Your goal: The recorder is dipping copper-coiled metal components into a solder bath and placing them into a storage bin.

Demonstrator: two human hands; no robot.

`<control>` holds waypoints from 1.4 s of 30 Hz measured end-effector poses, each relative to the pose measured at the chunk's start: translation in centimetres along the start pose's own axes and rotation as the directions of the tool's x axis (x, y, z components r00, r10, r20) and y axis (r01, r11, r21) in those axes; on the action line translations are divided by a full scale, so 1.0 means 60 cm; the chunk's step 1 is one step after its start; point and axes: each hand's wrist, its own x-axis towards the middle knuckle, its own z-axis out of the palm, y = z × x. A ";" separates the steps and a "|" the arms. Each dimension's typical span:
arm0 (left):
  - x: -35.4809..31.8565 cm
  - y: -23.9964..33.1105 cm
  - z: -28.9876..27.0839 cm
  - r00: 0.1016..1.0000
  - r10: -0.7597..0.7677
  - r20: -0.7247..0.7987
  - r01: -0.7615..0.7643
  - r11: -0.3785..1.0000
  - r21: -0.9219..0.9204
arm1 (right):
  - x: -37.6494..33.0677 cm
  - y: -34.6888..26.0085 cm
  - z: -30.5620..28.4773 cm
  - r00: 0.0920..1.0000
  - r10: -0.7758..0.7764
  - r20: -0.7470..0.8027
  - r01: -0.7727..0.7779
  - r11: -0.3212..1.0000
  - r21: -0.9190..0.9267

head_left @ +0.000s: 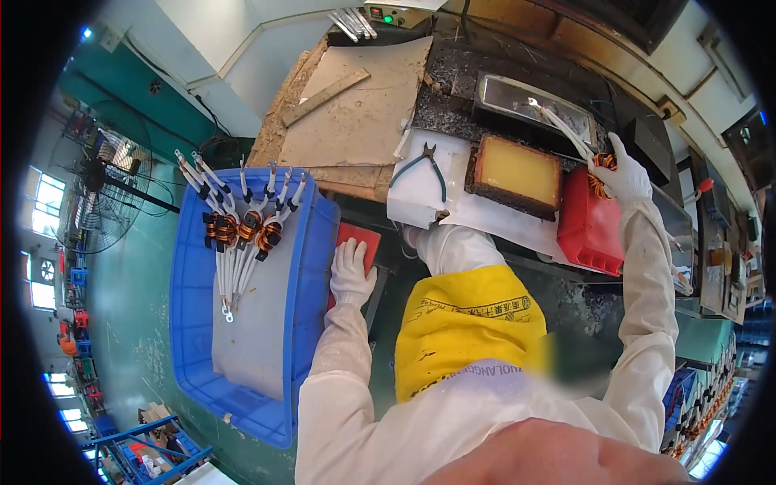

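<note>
Our right hand (626,178) grips a copper coil (600,171) above the red bin (586,226); our left hand (352,271) rests flat, holding nothing, beside the blue crate (311,323) holding wired coils (242,230).

A large blue plastic crate (194,307) sits at the person's left, with a flat grey sheet (255,323) lying inside it. On that sheet's far end rests a row of copper-wound coils with long white leads (238,230). The gloved left hand (352,271) lies flat on a small red plastic tray (361,239), just right of the crate. Behind the crate are brown cardboard sheets (364,105). To their right, blue-handled pliers (420,166) lie on white paper (420,198). Right of the pliers sits a rectangular block with a yellow top (517,171), then a red plastic bin (588,226). Behind the block is a dark metal trough (517,101). The gloved right hand (626,178) holds a copper coil (600,170) above the bin, its leads reaching over the trough.
</note>
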 end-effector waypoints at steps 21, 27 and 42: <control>-0.001 0.002 -0.005 1.000 -0.014 0.013 0.014 1.000 0.002 | 0.029 -0.022 -0.014 0.992 -0.035 0.125 0.048 0.994 -0.102; -0.001 0.001 -0.003 1.000 -0.012 0.008 0.012 1.000 -0.003 | 0.032 -0.028 -0.017 0.988 -0.059 0.145 0.073 0.993 -0.092; 0.000 0.003 -0.005 1.000 -0.004 0.004 0.004 1.000 0.002 | 0.032 -0.027 -0.014 0.989 -0.079 0.129 0.094 0.988 -0.119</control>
